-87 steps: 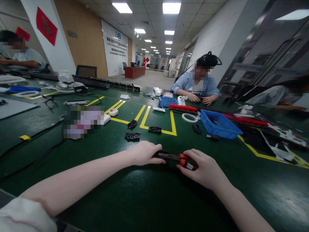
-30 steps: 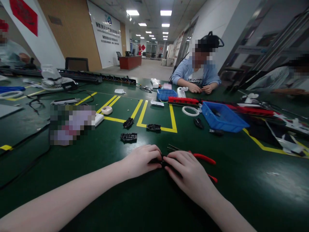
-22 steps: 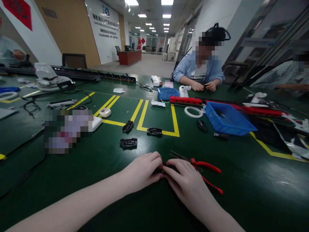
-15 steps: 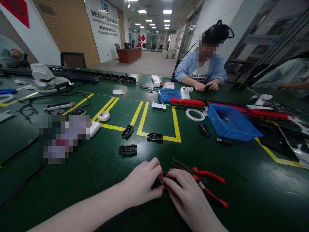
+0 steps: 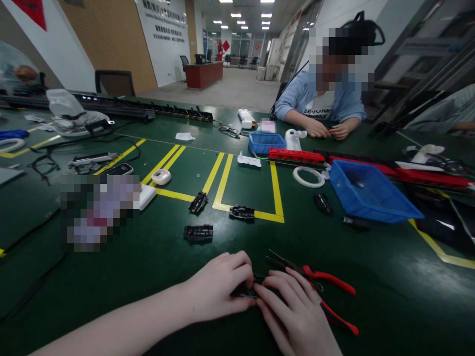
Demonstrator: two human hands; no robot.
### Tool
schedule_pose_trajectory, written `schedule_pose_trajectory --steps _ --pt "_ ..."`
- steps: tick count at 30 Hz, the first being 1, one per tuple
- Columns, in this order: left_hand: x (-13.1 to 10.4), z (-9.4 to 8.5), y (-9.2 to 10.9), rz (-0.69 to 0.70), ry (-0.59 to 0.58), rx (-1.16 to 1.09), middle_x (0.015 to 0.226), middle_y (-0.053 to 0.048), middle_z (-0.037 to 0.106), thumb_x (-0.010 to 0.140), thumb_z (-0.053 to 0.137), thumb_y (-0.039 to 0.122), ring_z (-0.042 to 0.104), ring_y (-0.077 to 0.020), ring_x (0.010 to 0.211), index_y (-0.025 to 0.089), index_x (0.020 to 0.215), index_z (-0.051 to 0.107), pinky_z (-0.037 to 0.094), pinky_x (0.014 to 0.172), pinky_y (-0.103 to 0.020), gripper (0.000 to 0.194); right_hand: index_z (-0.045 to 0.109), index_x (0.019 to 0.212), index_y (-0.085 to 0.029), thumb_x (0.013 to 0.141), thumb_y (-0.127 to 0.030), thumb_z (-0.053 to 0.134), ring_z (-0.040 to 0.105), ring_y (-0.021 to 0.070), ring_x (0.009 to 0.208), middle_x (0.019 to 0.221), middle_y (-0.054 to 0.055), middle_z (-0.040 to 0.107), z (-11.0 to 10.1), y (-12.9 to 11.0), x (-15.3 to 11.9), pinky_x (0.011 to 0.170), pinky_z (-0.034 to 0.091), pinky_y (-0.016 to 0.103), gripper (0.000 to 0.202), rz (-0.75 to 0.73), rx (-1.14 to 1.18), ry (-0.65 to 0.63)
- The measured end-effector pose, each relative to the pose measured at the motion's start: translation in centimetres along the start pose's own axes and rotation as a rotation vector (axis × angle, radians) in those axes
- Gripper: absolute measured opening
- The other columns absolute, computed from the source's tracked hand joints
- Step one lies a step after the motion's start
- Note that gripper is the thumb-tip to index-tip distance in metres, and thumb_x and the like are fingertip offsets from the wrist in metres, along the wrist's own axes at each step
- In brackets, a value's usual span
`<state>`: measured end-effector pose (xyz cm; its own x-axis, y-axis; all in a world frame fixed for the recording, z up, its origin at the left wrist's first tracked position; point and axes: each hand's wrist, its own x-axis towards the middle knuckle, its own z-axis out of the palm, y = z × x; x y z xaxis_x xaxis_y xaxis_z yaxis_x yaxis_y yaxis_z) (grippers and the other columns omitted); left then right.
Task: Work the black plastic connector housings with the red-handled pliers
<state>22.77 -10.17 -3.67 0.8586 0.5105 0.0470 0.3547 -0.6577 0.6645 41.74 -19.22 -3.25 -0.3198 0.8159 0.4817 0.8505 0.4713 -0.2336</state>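
Note:
Low at the front of the table, my left hand (image 5: 227, 279) is closed around one end of a small black plastic part (image 5: 245, 290). Fingers of my right hand (image 5: 291, 301) press on the other end of that part, and both hands cover most of it. Just beyond my right hand lie red-handled pliers (image 5: 309, 273), jaws apart and pointing left. Farther up the green table rest similar black plastic parts: one (image 5: 198, 233) nearest my left hand, one (image 5: 198, 202) behind it and another (image 5: 242, 213) on the yellow tape.
At the right stands a blue bin (image 5: 371, 190) with a black piece inside; a white ring (image 5: 308, 177) and a black part (image 5: 322, 203) lie beside it. A smaller blue tray (image 5: 266, 143) sits farther back. Across the table a person (image 5: 322, 106) handles a small dark item.
The view has shifted slightly, so most things sit a little farther right. My right-hand fingers have moved slightly over the black plastic part; both hands stay on it.

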Motion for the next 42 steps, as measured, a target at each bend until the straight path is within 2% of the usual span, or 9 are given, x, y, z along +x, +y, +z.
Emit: schedule_pose_trajectory --steps 5,12,16,19,24,29,33,36,42 --pt "0.0 -0.1 -0.6 0.045 0.020 -0.101 0.107 -0.003 0.055 0.086 0.069 0.027 0.058 -0.0172 0.091 0.019 0.092 0.055 0.048 0.078 -0.028 0.017 0.067 0.098 -0.023 0.093 -0.016 0.052 0.065 0.0195 0.092 0.089 0.002 0.070 0.4 -0.2 0.1 0.092 0.046 0.040 0.018 -0.014 0.035 0.040" --pt "-0.1 0.8 -0.8 0.110 0.079 -0.104 0.110 -0.005 0.053 0.085 0.067 0.021 0.059 -0.0182 0.094 0.017 0.092 0.058 0.052 0.083 -0.031 0.013 0.068 0.090 -0.022 0.093 -0.021 0.052 0.062 0.0209 0.089 0.088 0.004 0.068 0.2 -1.2 0.2 0.089 0.045 0.042 0.016 0.087 0.025 -0.051" --pt "-0.3 1.2 -0.7 0.140 0.149 -0.095 0.106 -0.005 0.054 0.084 0.068 0.021 0.059 -0.0182 0.094 0.016 0.091 0.060 0.052 0.083 -0.030 0.011 0.067 0.087 -0.022 0.093 -0.024 0.053 0.061 0.0234 0.091 0.089 0.005 0.068 0.1 -0.8 0.1 0.084 0.045 0.044 0.016 0.134 0.005 -0.129" --pt "-0.8 0.8 -0.2 0.182 0.132 -0.070 0.109 -0.006 0.055 0.084 0.068 0.023 0.060 -0.0173 0.092 0.015 0.093 0.064 0.052 0.081 -0.029 0.012 0.067 0.086 -0.023 0.093 -0.025 0.053 0.061 0.0236 0.090 0.088 0.005 0.068 0.1 -0.4 0.0 0.083 0.045 0.045 0.016 0.137 -0.011 -0.148" --pt "-1.5 -0.2 0.6 0.199 0.101 -0.016 0.104 -0.007 0.059 0.087 0.065 0.021 0.061 -0.0154 0.085 0.013 0.091 0.069 0.050 0.077 -0.026 0.010 0.066 0.086 -0.022 0.093 -0.025 0.052 0.061 0.0233 0.090 0.087 0.005 0.068 -0.1 -0.8 -0.2 0.085 0.044 0.045 0.017 0.070 -0.027 -0.136" --pt "-1.2 -0.1 0.2 0.193 0.110 -0.060 0.099 -0.006 0.063 0.090 0.063 0.024 0.061 -0.0132 0.077 0.013 0.087 0.074 0.049 0.070 -0.024 0.016 0.067 0.086 -0.022 0.093 -0.024 0.053 0.061 0.0220 0.088 0.088 0.004 0.068 -0.2 -1.1 -0.5 0.085 0.044 0.043 0.016 0.022 -0.046 -0.110" --pt "-0.8 0.7 0.0 0.179 0.232 -0.170 0.098 -0.006 0.066 0.088 0.068 0.024 0.064 -0.0158 0.088 0.014 0.086 0.075 0.050 0.079 -0.026 0.013 0.068 0.092 -0.022 0.092 -0.024 0.055 0.061 0.0225 0.092 0.092 0.005 0.069 0.0 -0.9 -0.6 0.088 0.042 0.044 0.013 0.019 -0.059 -0.040" --pt "-0.6 1.5 0.2 0.112 0.318 -0.269 0.097 -0.005 0.067 0.087 0.069 0.026 0.064 -0.0153 0.085 0.014 0.086 0.076 0.051 0.078 -0.026 0.014 0.068 0.092 -0.022 0.091 -0.023 0.057 0.062 0.0232 0.093 0.091 0.004 0.070 0.3 -0.9 -0.5 0.089 0.042 0.045 0.011 0.041 -0.057 0.047" --pt "-0.4 2.1 0.1 0.013 0.360 -0.374 0.094 -0.005 0.068 0.085 0.071 0.026 0.065 -0.0146 0.081 0.015 0.085 0.077 0.052 0.077 -0.026 0.013 0.066 0.107 -0.022 0.090 -0.022 0.057 0.064 0.0252 0.097 0.099 0.006 0.072 0.9 -1.0 -0.5 0.086 0.046 0.046 0.019 0.026 0.021 0.100"
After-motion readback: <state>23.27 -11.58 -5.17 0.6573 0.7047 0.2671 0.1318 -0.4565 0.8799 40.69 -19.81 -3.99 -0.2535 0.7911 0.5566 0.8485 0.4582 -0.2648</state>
